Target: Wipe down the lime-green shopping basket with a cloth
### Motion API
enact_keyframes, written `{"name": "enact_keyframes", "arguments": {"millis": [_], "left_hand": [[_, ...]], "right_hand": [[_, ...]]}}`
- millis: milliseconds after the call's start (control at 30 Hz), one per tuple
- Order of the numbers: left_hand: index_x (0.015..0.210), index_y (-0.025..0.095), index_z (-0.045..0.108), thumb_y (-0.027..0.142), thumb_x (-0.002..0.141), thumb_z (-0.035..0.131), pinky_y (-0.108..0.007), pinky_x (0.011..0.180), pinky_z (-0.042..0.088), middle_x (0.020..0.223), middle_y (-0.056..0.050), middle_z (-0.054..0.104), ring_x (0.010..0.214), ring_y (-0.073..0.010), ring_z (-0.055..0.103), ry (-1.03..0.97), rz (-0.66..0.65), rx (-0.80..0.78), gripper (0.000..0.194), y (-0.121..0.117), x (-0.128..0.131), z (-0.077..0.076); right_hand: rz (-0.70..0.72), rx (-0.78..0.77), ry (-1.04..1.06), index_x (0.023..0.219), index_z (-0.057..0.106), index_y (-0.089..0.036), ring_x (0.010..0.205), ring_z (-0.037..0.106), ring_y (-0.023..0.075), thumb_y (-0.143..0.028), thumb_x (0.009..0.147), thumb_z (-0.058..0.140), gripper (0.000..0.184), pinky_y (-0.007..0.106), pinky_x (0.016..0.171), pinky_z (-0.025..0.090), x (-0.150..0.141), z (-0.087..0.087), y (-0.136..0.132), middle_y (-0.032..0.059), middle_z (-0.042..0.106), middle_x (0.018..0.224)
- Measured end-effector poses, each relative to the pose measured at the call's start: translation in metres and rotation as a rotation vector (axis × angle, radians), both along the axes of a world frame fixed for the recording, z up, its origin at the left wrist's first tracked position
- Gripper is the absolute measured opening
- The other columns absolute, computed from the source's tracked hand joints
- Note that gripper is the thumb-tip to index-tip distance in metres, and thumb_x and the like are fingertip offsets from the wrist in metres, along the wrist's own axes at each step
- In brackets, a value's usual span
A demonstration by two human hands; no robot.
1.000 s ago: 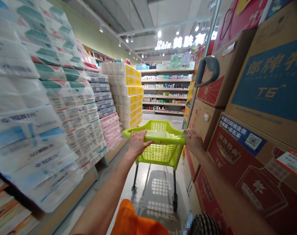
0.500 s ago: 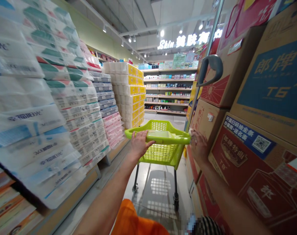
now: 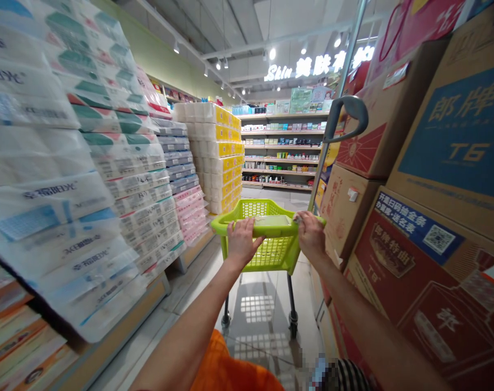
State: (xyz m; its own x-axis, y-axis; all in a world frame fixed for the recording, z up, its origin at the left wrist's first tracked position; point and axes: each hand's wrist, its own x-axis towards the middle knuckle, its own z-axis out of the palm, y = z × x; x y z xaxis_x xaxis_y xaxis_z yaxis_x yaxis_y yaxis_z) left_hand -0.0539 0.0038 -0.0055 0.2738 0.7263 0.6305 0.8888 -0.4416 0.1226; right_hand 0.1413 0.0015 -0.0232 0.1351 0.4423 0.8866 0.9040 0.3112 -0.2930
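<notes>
A lime-green shopping cart (image 3: 271,255) stands in the aisle before me, its basket perforated and its legs dark with castors. My left hand (image 3: 242,239) is closed over the left part of its handle bar, thumb stretched along the near side. On the right part of the bar lies my right hand (image 3: 311,231), fingers curled over it. A small whitish crumpled thing (image 3: 298,217) shows at the right fingers; I cannot make out what it is. Between the hands, a pale flat panel (image 3: 273,220) sits along the bar.
Wrapped tissue packs (image 3: 55,179) are stacked high on the left, with yellow-and-white packs (image 3: 226,157) farther on. Cardboard cartons (image 3: 426,271) line the right, close to my right arm. A grey handle on a pole (image 3: 347,119) rises there. Product shelves (image 3: 279,146) stand ahead.
My right hand has moved left, from beside the cart's right corner onto the handle bar. My left hand and the cart's near edge have shifted slightly right in view.
</notes>
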Motion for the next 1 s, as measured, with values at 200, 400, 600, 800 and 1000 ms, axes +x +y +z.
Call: {"name": "enact_keyframes", "arguments": {"millis": [200, 400, 600, 800, 1000], "left_hand": [[0.121, 0.017, 0.047, 0.038, 0.08, 0.047, -0.045, 0.103, 0.023, 0.124, -0.011, 0.054, 0.115, -0.0245, 0.046, 0.06, -0.051, 0.008, 0.046, -0.002, -0.012, 0.002], [0.111, 0.017, 0.053, 0.041, 0.079, 0.049, -0.05, 0.104, 0.018, 0.121, -0.011, 0.056, 0.117, -0.0258, 0.044, -0.01, 0.086, 0.007, 0.04, 0.003, -0.035, 0.001], [0.112, 0.016, 0.054, 0.038, 0.081, 0.049, -0.045, 0.102, 0.026, 0.12, -0.01, 0.057, 0.115, -0.024, 0.047, 0.026, 0.015, -0.026, 0.038, -0.004, -0.024, 0.006], [0.102, 0.018, 0.06, 0.048, 0.075, 0.055, -0.04, 0.098, 0.032, 0.117, -0.008, 0.059, 0.11, -0.0233, 0.05, -0.001, -0.011, -0.07, 0.041, -0.003, -0.038, 0.014], [0.086, 0.017, 0.063, 0.054, 0.077, 0.048, -0.04, 0.095, 0.034, 0.087, -0.008, 0.065, 0.091, -0.0234, 0.056, 0.01, 0.057, -0.042, 0.041, -0.012, -0.012, 0.009]], "right_hand": [[0.277, -0.03, -0.246, 0.113, 0.055, -0.02, 0.124, 0.037, 0.0209, -0.019, 0.086, 0.036, 0.033, 0.041, 0.101, 0.034, -0.054, 0.004, -0.006, 0.0081, 0.05, 0.127], [0.074, -0.066, 0.004, 0.106, 0.058, -0.012, 0.11, 0.049, 0.0225, -0.016, 0.083, 0.034, 0.033, 0.043, 0.097, 0.037, -0.009, 0.005, 0.007, 0.0135, 0.058, 0.113], [0.335, -0.036, -0.244, 0.109, 0.057, -0.016, 0.121, 0.039, 0.0194, -0.015, 0.083, 0.037, 0.033, 0.037, 0.102, 0.033, -0.057, 0.01, 0.006, 0.0084, 0.052, 0.124], [0.149, -0.108, 0.026, 0.1, 0.06, -0.016, 0.104, 0.054, 0.0209, -0.022, 0.085, 0.035, 0.03, 0.041, 0.094, 0.04, -0.005, 0.018, 0.024, 0.0107, 0.062, 0.108], [0.348, -0.078, -0.172, 0.103, 0.06, -0.02, 0.119, 0.043, 0.0182, -0.02, 0.086, 0.035, 0.03, 0.038, 0.102, 0.033, -0.038, 0.013, -0.002, 0.0054, 0.056, 0.12]]}}
